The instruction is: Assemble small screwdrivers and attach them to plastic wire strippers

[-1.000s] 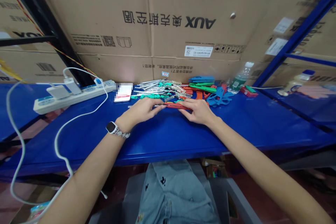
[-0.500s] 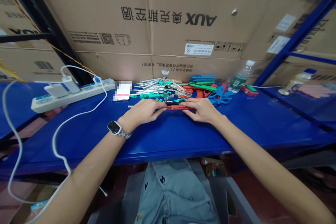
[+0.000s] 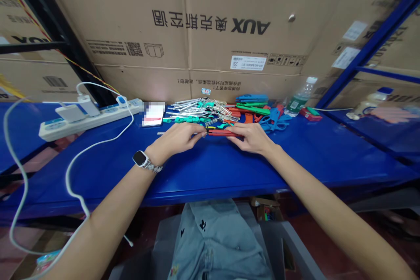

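Note:
My right hand (image 3: 251,137) is closed on a slim red plastic casing (image 3: 220,132), which looks like the body of a utility knife. From the other side, my left hand (image 3: 179,140) pinches a thin metal strip (image 3: 160,133), whose end sticks out to the left of the fingers. The two pieces meet or nearly meet between my fingertips; whether they touch is unclear. Just behind lies a black and yellow item (image 3: 211,127), partly hidden. Beyond my hands are a heap of metal strips (image 3: 190,107) and small green plastic pieces (image 3: 187,119).
Red, green and blue plastic casings (image 3: 252,98) lie at the back, beside blue scissors-like pieces (image 3: 277,119). A bottle (image 3: 300,98) and a small red box (image 3: 311,114) stand right. Left are a phone (image 3: 153,115), a power strip (image 3: 92,118) and a loose white cable (image 3: 95,140).
My left hand has shifted slightly left with the metal strip, so a little more of the red casing's left end shows. My right hand has barely moved.

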`<state>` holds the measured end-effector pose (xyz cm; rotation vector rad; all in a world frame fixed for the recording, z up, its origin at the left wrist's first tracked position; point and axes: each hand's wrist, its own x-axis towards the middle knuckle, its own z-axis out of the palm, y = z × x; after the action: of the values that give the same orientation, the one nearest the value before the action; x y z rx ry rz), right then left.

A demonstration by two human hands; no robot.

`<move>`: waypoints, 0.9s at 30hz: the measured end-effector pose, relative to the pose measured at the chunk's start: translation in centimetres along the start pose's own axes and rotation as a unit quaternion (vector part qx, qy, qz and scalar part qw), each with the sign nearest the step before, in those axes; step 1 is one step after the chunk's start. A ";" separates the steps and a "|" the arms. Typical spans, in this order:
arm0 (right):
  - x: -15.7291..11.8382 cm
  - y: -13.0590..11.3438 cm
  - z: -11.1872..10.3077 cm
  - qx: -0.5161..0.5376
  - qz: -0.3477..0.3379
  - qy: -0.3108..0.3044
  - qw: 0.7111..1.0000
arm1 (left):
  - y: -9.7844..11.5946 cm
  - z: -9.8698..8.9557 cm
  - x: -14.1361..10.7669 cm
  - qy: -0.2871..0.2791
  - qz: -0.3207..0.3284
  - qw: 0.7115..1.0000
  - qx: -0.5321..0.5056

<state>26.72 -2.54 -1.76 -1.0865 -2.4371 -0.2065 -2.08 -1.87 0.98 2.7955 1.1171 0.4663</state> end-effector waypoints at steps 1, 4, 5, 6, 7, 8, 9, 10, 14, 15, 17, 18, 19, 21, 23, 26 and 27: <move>0.0 -0.1 0.0 0.000 -0.001 -0.002 1.000 | 0.0 0.0 0.0 -0.001 -0.007 1.000 -0.004; 0.1 -0.4 0.1 -0.014 0.001 -0.021 1.000 | -0.2 0.1 0.0 -0.002 -0.022 1.000 -0.015; 0.1 -0.7 0.1 -0.024 0.004 -0.034 0.999 | -0.2 0.1 0.0 -0.002 -0.024 1.000 -0.016; 0.1 -0.9 0.1 -0.035 0.009 -0.050 0.998 | -0.3 0.1 0.0 -0.002 -0.026 1.000 -0.016; 0.2 -1.2 0.0 -0.044 0.014 -0.065 0.997 | -0.3 0.1 0.0 -0.003 -0.027 1.000 -0.015; 0.2 -1.5 0.0 -0.050 0.018 -0.078 0.996 | -0.4 0.0 -0.1 -0.003 -0.028 1.000 -0.014; 0.2 -1.7 -0.1 -0.053 0.019 -0.088 0.995 | -0.4 0.0 -0.1 -0.002 -0.027 1.000 -0.014; 0.3 -1.9 -0.1 -0.055 0.017 -0.094 0.994 | -0.4 0.0 -0.1 -0.001 -0.026 1.000 -0.013; 0.5 -2.1 0.0 -0.062 0.014 -0.097 0.993 | -0.2 0.0 -0.1 -0.006 -0.020 1.000 -0.015; 0.5 -2.0 0.0 -0.063 0.019 -0.095 0.993 | -0.1 0.0 -0.1 -0.007 -0.018 1.000 -0.015; 0.6 -2.0 0.1 -0.054 0.021 -0.093 0.994 | 0.0 0.1 0.0 -0.007 -0.011 1.000 -0.013; 0.7 -2.1 0.0 -0.044 0.018 -0.094 0.994 | 0.1 0.1 0.0 -0.007 -0.008 1.000 -0.012; 0.8 -2.2 0.0 -0.033 0.014 -0.095 0.995 | 0.1 0.2 0.0 -0.007 -0.006 1.000 -0.010; 0.9 -2.5 -0.2 -0.018 0.012 -0.104 0.994 | 0.1 0.3 0.0 -0.005 -0.003 1.000 -0.009; 1.1 -2.9 -0.4 -0.027 0.025 -0.122 0.992 | 0.2 0.3 0.0 -0.001 -0.002 1.000 -0.018; 1.3 -3.3 -0.6 -0.060 0.042 -0.155 0.985 | 0.4 0.4 0.1 0.002 0.000 0.999 -0.033; 1.4 -3.4 -0.6 -0.065 0.043 -0.160 0.984 | 0.5 0.4 0.1 0.002 0.002 0.999 -0.034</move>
<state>23.61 -4.13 -0.44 -1.3731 -2.6809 -0.1767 -1.60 -2.18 0.72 2.7399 1.0769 0.4998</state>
